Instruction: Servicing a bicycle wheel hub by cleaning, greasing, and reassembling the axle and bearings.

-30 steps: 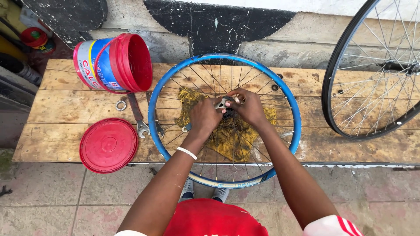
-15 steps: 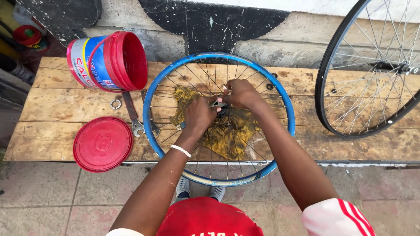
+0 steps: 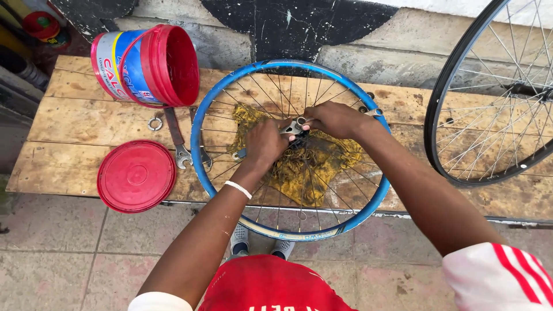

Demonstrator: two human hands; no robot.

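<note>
Left hand (image 3: pixel 266 144), right hand (image 3: pixel 333 119) gripping blue wheel (image 3: pixel 368 207) hub

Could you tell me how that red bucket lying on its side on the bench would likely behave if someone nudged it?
The red bucket lies on its side on the wooden bench, so its round wall would probably let it roll. Its mouth shows nothing inside and its lid is off, so it is likely light and easy to shift. The wrench beside it might stop it.

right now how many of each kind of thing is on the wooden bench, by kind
bicycle wheels: 2, the blue-rimmed wheel under both hands and a black-rimmed wheel
red bucket: 1
red lid: 1
wrenches: 2
yellow rag: 1
metal ring: 1
total: 8
</note>
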